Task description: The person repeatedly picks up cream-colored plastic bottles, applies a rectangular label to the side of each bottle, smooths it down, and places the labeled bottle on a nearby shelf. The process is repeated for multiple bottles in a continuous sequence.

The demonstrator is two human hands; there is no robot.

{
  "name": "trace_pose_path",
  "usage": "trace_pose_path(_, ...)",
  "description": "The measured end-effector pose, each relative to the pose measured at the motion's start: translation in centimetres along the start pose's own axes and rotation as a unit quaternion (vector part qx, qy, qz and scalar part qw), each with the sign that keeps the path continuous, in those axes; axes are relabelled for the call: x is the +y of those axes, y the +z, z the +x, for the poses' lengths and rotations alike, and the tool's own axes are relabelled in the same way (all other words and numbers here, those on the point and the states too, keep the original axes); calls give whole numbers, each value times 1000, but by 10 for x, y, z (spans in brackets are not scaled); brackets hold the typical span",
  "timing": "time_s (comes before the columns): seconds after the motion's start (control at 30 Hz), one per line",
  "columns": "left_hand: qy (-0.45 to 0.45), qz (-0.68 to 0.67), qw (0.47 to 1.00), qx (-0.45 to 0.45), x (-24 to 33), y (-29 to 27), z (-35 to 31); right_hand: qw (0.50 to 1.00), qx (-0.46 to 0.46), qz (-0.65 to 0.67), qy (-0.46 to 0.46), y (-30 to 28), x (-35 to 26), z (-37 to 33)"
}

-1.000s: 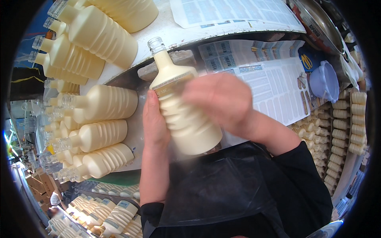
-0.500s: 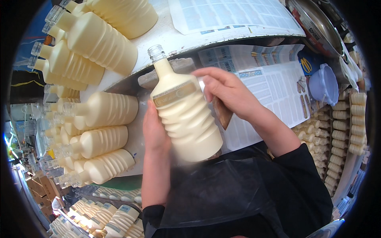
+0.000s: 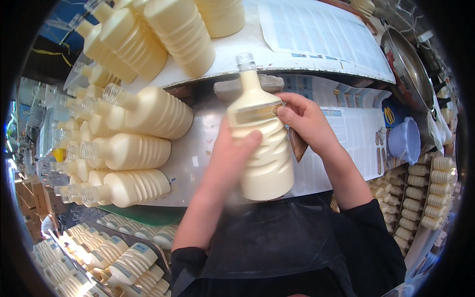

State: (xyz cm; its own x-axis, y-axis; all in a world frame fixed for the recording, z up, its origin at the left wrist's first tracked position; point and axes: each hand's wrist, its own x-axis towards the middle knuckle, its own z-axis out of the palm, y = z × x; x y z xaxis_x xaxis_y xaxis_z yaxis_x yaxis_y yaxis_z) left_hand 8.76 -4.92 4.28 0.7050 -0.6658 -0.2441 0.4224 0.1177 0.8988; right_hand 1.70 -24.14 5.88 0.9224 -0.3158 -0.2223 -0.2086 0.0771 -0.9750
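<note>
Your left hand [image 3: 232,158] cradles the uncapped cream bottle [image 3: 260,148] while your right hand [image 3: 304,123] pinches its label band [image 3: 255,115], and one tilt could spill it on the counter [image 3: 198,153]

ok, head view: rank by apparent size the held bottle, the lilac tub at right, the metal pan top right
1. Held bottle, clearly largest, though nearest the camera.
2. Metal pan, partly cut off and bent by the lens.
3. Lilac tub, smallest.

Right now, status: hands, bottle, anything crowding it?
Left hand grip on cream bottle, mid-body. Right hand fingers on its shoulder band. Bottle uncapped, neck pointing away. Row of lying bottles close left, not touching.
</note>
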Motion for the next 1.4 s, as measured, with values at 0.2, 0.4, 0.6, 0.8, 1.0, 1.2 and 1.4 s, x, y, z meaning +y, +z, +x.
trace_pose_path(0.2,93,128,985,71,-2,-1,9,995,40,-80,-51,3,2,2)
trace_pose_path(0.4,47,147,981,122,-3,-4,22,981,75,-167,-57,13,0,5)
trace_pose_path(0.6,79,44,992,92,-12,-7,22,977,86,-182,-65,18,-3,0)
trace_pose_path(0.8,25,-141,989,47,-5,-6,19,985,126,73,-96,-20,-18,-4)
trace_pose_path(1.0,18,-124,991,52,-8,-2,20,819,117,-380,-415,27,-11,-35)
trace_pose_path(1.2,8,-221,973,63,0,5,14,711,153,-450,-518,36,-33,-27)
trace_pose_path(1.4,16,-247,966,74,-2,5,13,668,79,-486,-558,65,-33,-30)
